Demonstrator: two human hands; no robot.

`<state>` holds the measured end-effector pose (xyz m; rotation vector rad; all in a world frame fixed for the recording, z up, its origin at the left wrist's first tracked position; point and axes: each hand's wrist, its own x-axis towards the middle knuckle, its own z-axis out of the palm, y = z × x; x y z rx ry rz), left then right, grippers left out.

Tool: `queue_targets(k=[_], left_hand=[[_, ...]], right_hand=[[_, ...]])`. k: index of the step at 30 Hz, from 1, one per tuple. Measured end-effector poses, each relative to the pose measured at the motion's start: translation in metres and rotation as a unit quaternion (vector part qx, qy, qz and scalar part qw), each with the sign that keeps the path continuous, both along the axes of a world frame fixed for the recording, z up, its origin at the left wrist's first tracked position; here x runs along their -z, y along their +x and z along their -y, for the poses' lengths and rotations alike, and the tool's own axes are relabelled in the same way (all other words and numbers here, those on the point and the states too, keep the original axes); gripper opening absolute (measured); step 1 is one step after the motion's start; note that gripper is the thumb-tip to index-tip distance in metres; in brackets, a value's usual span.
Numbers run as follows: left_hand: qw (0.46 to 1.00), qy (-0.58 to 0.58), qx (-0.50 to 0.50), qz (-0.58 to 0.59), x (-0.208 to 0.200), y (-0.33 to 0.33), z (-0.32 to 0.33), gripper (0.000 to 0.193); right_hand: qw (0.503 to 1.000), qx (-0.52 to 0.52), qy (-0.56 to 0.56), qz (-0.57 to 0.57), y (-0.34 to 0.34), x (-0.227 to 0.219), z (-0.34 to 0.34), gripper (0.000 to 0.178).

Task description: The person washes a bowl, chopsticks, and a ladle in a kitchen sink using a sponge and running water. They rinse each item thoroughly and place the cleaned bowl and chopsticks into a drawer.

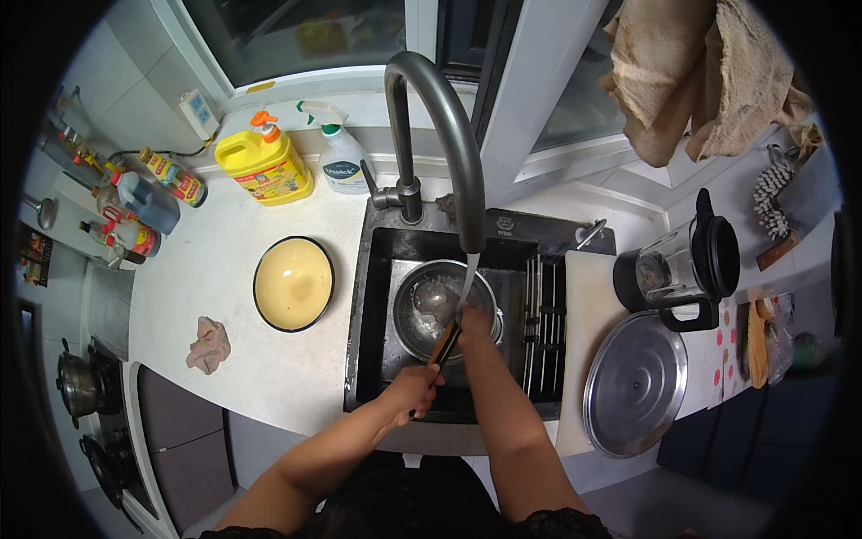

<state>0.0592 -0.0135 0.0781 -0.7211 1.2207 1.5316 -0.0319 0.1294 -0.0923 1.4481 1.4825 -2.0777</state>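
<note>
A person stands at a black sink (368, 305) set into a pale worktop (269, 359), washing up under running water. The left hand (415, 388) is clenched around the lower end of a dark-handled utensil (444, 345), probably a knife or chopsticks, though the view is too small to be sure. The right hand (476, 322) grips its upper end, right under the stream falling from the tall grey tap (440, 117). Just beneath the hands a steel bowl (422, 305) sits in the middle of the sink, wet and foamy inside.

The rinsing looks to be mid-way: water is running, the utensil is under it, and the bowl seems not yet rinsed. A yellow bowl (294, 283) waits on the worktop just left of the sink, a steel lid (636, 384) on the board to the right.
</note>
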Motion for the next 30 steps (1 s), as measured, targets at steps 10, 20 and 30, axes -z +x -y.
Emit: queue_targets(k=[10,20,30], left_hand=[[0.993,0.085,-0.002,0.078,-0.005,-0.001,0.037,0.028],[0.999,0.017,-0.042,-0.015,0.004,-0.004,0.021,0.022],[0.999,0.014,-0.029,0.01,0.012,0.016,-0.009,0.029]], right_hand=[[0.751,-0.454,0.457,-0.144,-0.004,-0.034,-0.032,0.047],[0.929,-0.233,0.277,-0.085,0.015,-0.014,-0.078,0.053],[0.994,0.016,-0.099,0.048,0.017,-0.018,0.002,0.035]])
